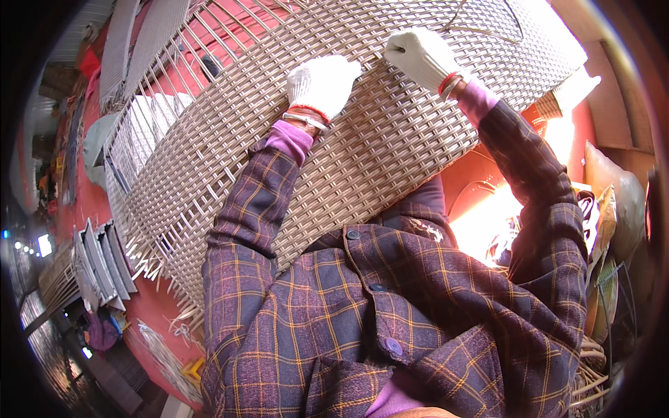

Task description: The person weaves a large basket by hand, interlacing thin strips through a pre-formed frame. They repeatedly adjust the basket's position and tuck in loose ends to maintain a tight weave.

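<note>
A large beige-grey wicker panel (369, 146), woven from flat strands over thin rods, slants across my lap and away from me. My left hand (322, 85), in a white knitted glove with a red cuff edge, rests on the weave with its fingers pressed together toward the right. Also gloved in white, my right hand (421, 57) is curled closed just above the weave, a short gap to the right of the left one. Whatever either hand pinches is hidden by the gloves. Beyond the right hand, a loose thin strand (488, 31) loops over the panel.
Bare rods (185, 59) stick out of the panel's far left part, and cut strand ends (150, 268) fringe its near left edge. Grey metal profiles (103, 261) lie on the red floor (157, 313). Plastic bags (613, 195) and coiled strands (592, 373) sit at my right.
</note>
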`<control>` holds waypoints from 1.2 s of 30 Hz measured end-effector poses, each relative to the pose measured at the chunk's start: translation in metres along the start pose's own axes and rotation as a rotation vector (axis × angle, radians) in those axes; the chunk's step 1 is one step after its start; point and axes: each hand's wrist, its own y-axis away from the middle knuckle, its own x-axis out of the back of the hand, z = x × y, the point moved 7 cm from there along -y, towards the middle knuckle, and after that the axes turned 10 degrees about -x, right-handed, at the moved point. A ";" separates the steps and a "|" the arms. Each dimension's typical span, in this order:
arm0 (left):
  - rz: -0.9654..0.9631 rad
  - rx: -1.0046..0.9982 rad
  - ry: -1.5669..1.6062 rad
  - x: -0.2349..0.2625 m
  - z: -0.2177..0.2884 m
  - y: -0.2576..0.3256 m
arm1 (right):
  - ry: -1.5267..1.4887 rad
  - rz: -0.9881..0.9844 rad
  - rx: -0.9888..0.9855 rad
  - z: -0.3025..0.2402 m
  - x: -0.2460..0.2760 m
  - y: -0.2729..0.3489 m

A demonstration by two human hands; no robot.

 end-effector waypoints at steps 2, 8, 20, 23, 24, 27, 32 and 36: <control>-0.104 0.128 0.042 -0.011 -0.007 -0.003 | -0.014 -0.006 0.010 -0.009 -0.013 0.002; -0.025 0.027 -0.046 0.019 -0.005 -0.003 | 0.066 0.046 0.124 -0.039 -0.006 0.002; 0.123 -0.156 -0.189 0.087 -0.032 0.104 | -0.476 -0.383 -0.005 -0.060 0.005 0.000; 0.150 -0.183 -0.228 0.091 -0.023 0.098 | -0.663 -0.314 -0.177 -0.041 0.008 0.005; 0.095 -0.167 -0.221 0.088 -0.020 0.097 | -0.623 -0.285 -0.153 -0.040 0.010 0.008; 0.026 -0.084 -0.251 0.088 -0.018 0.095 | -0.511 -0.298 -0.270 -0.036 0.009 0.018; -0.032 0.010 -0.225 0.077 -0.014 0.086 | -0.372 -0.192 -0.210 -0.045 0.016 0.018; -0.016 0.035 -0.145 0.045 -0.008 0.058 | -0.231 -0.135 -0.131 -0.045 0.013 0.018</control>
